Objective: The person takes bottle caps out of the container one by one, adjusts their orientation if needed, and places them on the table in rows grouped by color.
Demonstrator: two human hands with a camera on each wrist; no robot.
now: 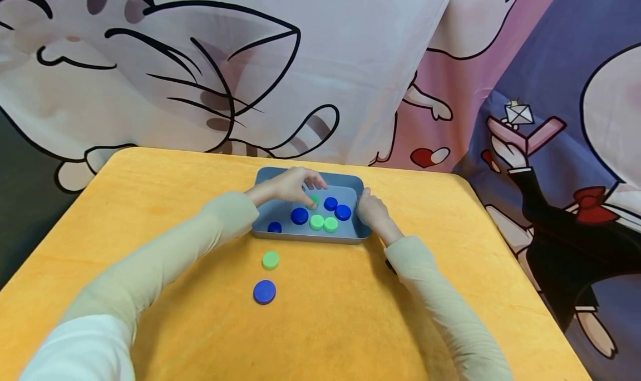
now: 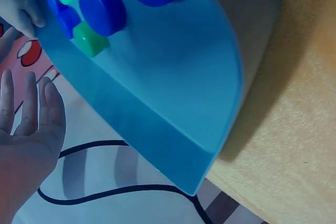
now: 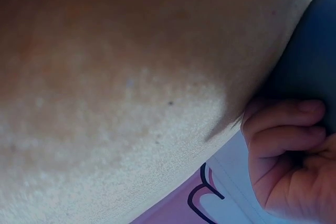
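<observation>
A shallow blue-grey tray (image 1: 295, 237) lies toward the far side of the table, with several blue discs (image 1: 299, 216) and several light green discs (image 1: 330, 224) in it. They look like plastic bottle caps. My left hand (image 1: 291, 185) hovers over the tray with fingers apart, its thumb near a green disc (image 1: 314, 199) that it partly hides. In the left wrist view this hand (image 2: 37, 135) shows straight fingers holding nothing. My right hand (image 1: 374, 211) grips the tray's right rim. The right wrist view shows this hand (image 3: 286, 150) with curled fingers at the tray's side.
Outside the tray, nearer to me, lie one green disc (image 1: 270, 260) and one blue disc (image 1: 264, 292) on the yellow table (image 1: 320, 325). A small dark object (image 1: 390, 266) is mostly hidden by my right sleeve. A cartoon-printed cloth (image 1: 375, 80) hangs behind the table.
</observation>
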